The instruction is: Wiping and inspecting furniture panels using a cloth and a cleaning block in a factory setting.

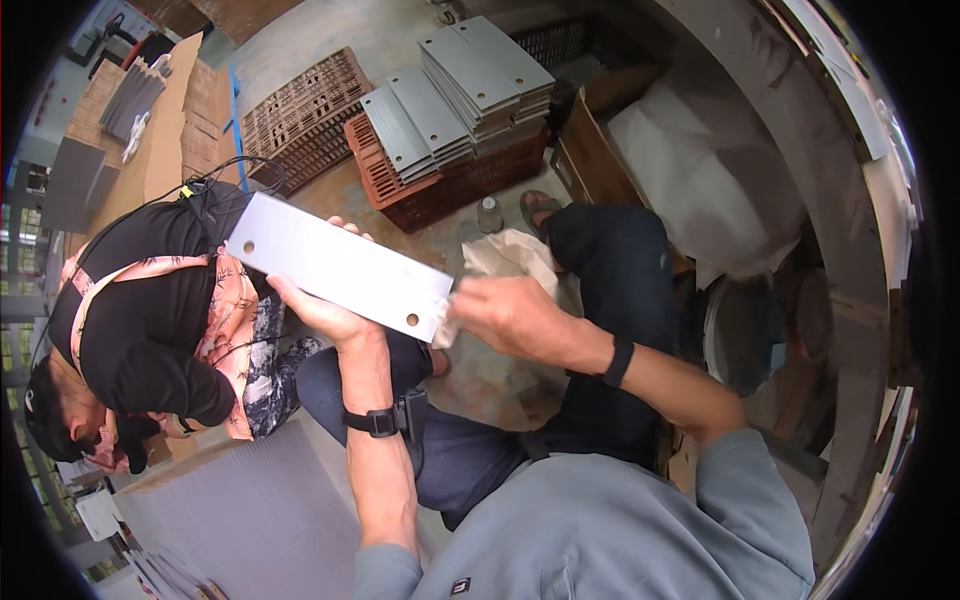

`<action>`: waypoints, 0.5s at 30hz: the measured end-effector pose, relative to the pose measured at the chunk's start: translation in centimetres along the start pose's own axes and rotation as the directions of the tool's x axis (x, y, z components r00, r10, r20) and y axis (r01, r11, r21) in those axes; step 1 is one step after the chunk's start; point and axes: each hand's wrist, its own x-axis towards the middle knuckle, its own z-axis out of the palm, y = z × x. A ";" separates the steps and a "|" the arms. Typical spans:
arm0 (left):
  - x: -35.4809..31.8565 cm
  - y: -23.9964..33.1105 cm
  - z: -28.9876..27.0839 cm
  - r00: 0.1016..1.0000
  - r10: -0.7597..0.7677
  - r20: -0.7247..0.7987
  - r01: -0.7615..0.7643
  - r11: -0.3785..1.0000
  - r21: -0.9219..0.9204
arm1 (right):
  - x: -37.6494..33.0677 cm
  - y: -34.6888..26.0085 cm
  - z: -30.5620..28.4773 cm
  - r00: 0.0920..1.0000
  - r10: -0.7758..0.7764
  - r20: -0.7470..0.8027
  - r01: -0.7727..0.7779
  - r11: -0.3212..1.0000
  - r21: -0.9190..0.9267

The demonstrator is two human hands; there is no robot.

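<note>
My left hand (335,312) grips a flat, pale rectangular panel (335,265) from beneath, with fingertips showing past its far edge. The panel is tilted and has a round hole near each end. At its right end is my right hand (515,318), closed and smeared by motion. A bit of whitish material shows between that hand and the panel's end; what the fingers hold cannot be made out. Behind my right hand a cream cloth (510,255) hangs by my legs.
Grey panels with holes (485,65) are stacked on a reddish-brown plastic crate (420,205). Another brown crate (305,115) stands beyond it. At left a person in black (150,310) bends close by. Large grey sheets (250,510) lie lower left; a wooden box with plastic sheeting (700,170) stands right.
</note>
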 end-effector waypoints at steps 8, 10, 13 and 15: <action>0.1 0.7 1.6 0.991 -0.010 0.136 0.033 0.985 -0.171 | -3.7 1.5 0.2 0.939 0.237 0.248 -0.282 0.945 0.167; 0.0 0.7 1.7 0.994 -0.016 0.109 0.032 0.989 -0.146 | -3.8 1.6 0.4 0.931 0.267 0.249 -0.312 0.936 0.164; 0.1 0.6 1.5 0.993 -0.022 0.114 0.036 0.992 -0.122 | -4.1 1.9 0.3 0.919 0.327 0.219 -0.366 0.915 0.169; 0.1 0.4 1.5 0.994 -0.023 0.108 0.035 0.993 -0.109 | -4.1 1.9 0.2 0.914 0.361 0.185 -0.393 0.902 0.180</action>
